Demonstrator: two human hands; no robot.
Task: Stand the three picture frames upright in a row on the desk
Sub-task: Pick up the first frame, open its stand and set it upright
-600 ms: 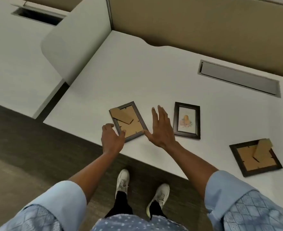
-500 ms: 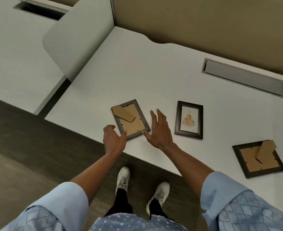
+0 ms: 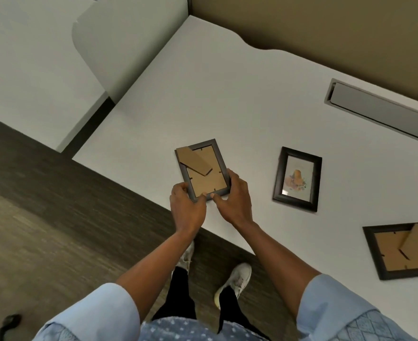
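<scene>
Both hands, open earlier, are now gripping the face-down frame [image 3: 201,169]: left hand [image 3: 187,209] and right hand [image 3: 235,200] closing on its near corners.

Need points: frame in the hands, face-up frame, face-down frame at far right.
Frame in the hands [image 3: 204,179], head view: on its brown backing board.
Face-up frame [image 3: 297,178], head view: on the printed picture.
Face-down frame [image 3: 397,257], head view: on its backing board.

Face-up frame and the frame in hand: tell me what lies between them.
Head view: only bare desk lies between the face-up frame and the held frame.
</scene>
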